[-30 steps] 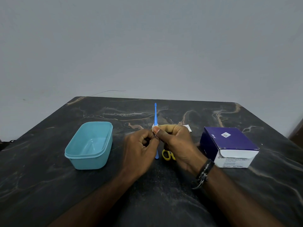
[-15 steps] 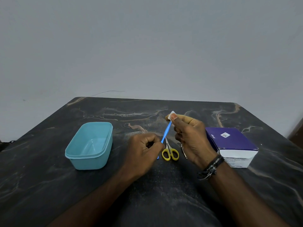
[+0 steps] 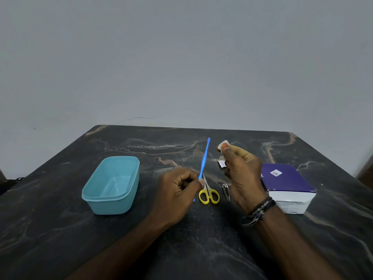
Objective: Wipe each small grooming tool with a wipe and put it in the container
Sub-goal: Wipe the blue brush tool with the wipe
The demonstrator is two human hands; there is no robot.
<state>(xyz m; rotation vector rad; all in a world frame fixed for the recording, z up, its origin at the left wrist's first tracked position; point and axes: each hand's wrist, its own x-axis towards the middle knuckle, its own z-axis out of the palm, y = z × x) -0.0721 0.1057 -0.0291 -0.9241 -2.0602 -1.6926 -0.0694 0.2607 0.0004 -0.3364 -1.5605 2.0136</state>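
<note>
The blue stick (image 3: 204,158) was held up above the bench (image 3: 60,229), gripped near its lower end by the curled fingers (image 3: 186,179) of the left hand (image 3: 175,196), its tip slanting up and away. Half a second before, the wipe (image 3: 223,144) had sat on that tip; now it was clear of the stick, off to the right, pinched between thumb and fingertips of the right hand (image 3: 242,176), which had drawn away from the stick. A second before, both hands had been together at the stick's middle.

Just right of the stick's lower end, the scissors (image 3: 209,194) with yellow handles lay flat on the bench, blades pointing away. Right of them lay the nail clipper (image 3: 226,191), partly behind the right hand. A small white wrapper (image 3: 221,163) lay farther back, right of the stick and touching the hand's outline.

Well left of the stick stood the teal container (image 3: 111,185), open, with nothing visible in it. Right of the stick, beyond the right hand, sat the purple and white box (image 3: 286,182), where it had been. A dark bracelet (image 3: 259,211) circled the right wrist.
</note>
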